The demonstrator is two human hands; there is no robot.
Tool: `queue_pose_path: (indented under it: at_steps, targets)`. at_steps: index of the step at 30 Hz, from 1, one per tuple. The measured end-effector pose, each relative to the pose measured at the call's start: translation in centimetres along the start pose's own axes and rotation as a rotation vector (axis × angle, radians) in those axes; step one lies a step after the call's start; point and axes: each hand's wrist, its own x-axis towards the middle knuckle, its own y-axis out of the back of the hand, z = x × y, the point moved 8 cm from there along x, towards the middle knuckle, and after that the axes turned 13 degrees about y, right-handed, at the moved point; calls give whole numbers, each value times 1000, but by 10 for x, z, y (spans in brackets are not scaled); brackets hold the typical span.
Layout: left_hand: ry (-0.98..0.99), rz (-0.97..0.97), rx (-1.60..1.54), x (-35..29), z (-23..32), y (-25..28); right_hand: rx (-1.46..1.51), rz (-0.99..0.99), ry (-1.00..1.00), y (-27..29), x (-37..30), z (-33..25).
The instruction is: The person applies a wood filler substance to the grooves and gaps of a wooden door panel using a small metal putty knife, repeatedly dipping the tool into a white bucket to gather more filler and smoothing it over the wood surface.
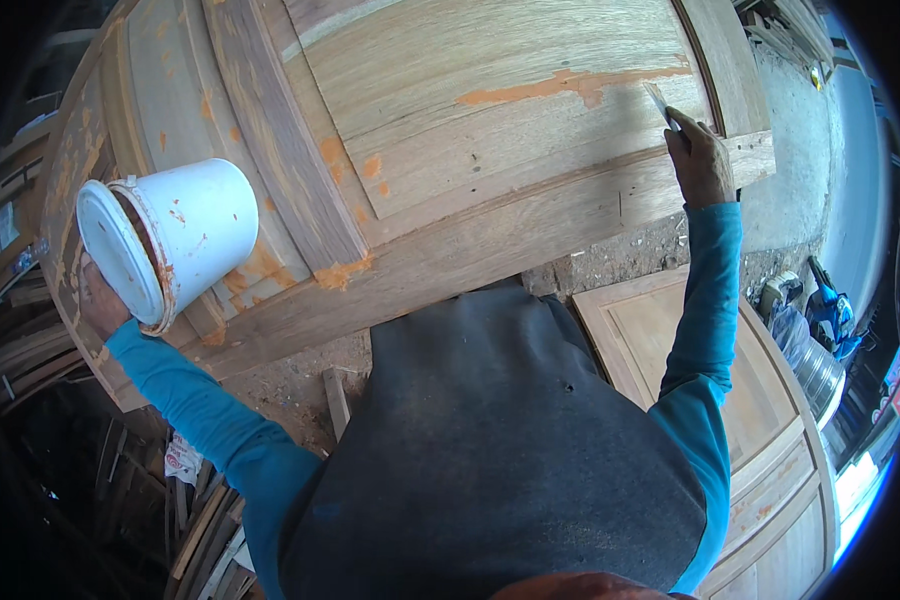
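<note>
Two-handed: clamps putty knife (656,98) in right hand (705,168) beside orange filler (582,88), rests left hand (104,300) (too hidden to judge its grip) at white lidded bucket (207,215).

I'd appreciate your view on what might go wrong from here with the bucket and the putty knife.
1. The lid looks ajar on the white bucket, so it might slip despite the left hand beside it.
2. The bucket's rim is smeared with orange residue, which could mark the hand or sleeve.
3. The right hand holds the putty knife close to the orange filler streak; a careless angle might gouge the wooden panel.
</note>
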Motion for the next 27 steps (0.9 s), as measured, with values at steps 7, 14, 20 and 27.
queue_pose_path:
  at_steps: [7,14,20,27]
  targets:
    - [-116,-1,-84,8,-13,6,302,-117,98,-28,12,-122]
    - [-82,-46,-102,15,-18,6,345,-263,191,-85,8,-228]
    - [-20,-98,-250,1,-9,-6,173,-302,182,-116,36,-265]
    - [-119,-128,-222,5,-7,-7,164,-287,152,-119,30,-280]
